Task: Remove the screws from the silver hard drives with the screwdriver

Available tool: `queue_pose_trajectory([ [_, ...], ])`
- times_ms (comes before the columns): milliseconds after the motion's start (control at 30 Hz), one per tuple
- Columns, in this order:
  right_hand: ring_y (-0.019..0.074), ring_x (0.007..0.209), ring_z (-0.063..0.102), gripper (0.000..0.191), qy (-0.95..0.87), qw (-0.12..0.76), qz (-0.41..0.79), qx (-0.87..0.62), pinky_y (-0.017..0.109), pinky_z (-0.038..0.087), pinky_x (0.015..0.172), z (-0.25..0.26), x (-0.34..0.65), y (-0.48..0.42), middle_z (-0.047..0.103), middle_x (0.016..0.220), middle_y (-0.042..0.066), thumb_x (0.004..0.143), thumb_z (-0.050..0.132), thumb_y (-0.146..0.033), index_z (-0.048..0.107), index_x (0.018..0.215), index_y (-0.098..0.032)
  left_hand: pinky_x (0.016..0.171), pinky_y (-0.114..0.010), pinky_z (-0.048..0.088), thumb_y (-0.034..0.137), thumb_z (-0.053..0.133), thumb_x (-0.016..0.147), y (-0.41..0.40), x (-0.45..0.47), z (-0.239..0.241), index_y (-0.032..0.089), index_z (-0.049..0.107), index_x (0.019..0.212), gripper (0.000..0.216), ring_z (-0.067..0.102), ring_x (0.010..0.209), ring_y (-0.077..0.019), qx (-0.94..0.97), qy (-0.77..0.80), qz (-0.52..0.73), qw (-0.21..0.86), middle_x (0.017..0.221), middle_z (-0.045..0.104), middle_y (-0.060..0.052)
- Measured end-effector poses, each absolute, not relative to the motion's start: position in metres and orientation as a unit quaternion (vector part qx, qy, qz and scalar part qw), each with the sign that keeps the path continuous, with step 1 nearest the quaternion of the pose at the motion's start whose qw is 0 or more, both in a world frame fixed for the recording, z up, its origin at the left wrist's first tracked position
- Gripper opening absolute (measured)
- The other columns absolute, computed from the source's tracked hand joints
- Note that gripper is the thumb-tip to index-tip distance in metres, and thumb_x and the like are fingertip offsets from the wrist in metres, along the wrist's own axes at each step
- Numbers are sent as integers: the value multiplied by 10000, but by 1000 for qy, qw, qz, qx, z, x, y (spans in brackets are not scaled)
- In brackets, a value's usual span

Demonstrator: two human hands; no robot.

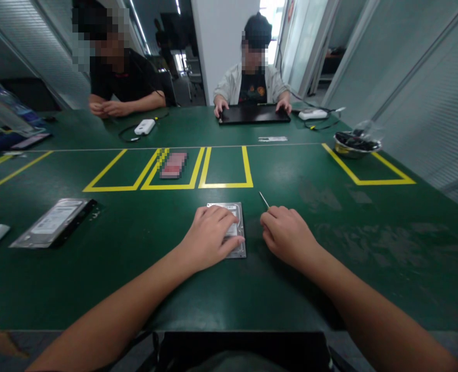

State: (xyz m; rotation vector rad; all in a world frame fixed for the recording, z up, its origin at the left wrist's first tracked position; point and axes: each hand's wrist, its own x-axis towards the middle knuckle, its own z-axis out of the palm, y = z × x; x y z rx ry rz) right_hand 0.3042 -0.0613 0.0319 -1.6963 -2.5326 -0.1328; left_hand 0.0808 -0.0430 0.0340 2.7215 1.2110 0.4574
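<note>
A silver hard drive (232, 230) with a white label lies flat on the green table in front of me. My left hand (213, 235) is laid over its left and middle part, thumb on the lower face near the right edge, fingers across the upper part, gripping it against the table. Just right of the drive, my right hand (287, 232) is closed round a small screwdriver (264, 200). Only its thin metal shaft shows, pointing up and left, away from the drive; the handle is mostly hidden in the fist.
Another hard drive (54, 223) lies on the left. Yellow tape frames (226, 185) mark the table, one with a blurred red object (173, 165). A metal bowl (356, 145) of dark parts stands at right. Across the table, one person holds a black panel (254, 114); another sits with hands together.
</note>
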Motion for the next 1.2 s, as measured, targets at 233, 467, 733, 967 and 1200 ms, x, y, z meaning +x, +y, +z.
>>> queue_pose_trajectory([
  [233,280,887,621,231,-749,-39,-64,-658,337,407,668,25,307,-55,606,1019,153,908,477,-255,544,1107,-157,1067,-509,289,603,542,889,-48,78,24,157,629,1193,547,561,1156,-296,917,366,150,55,1215,655,-112],
  [467,292,806,679,300,-737,-59,9,-674,347,456,599,28,308,-57,633,982,139,939,428,-282,475,1217,-180,1123,-499,301,690,598,798,-42,65,24,149,560,1328,758,526,1238,-322,945,304,113,47,1311,602,-150],
  [733,267,751,653,235,-728,-12,-23,-685,337,424,602,43,316,-53,626,955,130,930,406,-291,517,1097,-168,1194,-510,225,535,724,740,-39,56,24,177,511,1376,761,488,1303,-316,955,279,86,41,1399,543,-136],
  [967,188,757,586,198,-739,211,6,-640,333,452,720,59,335,-46,622,879,58,830,553,-273,615,995,-183,1166,-513,291,503,700,765,-40,58,21,159,502,1381,733,494,1286,-319,953,285,90,43,1396,540,-142],
  [1200,133,642,536,242,-675,451,99,-575,284,447,598,68,335,-44,612,794,20,837,645,-377,655,987,-187,1133,-497,343,509,674,774,-40,56,19,139,512,1366,717,511,1261,-327,953,285,92,41,1385,547,-152],
])
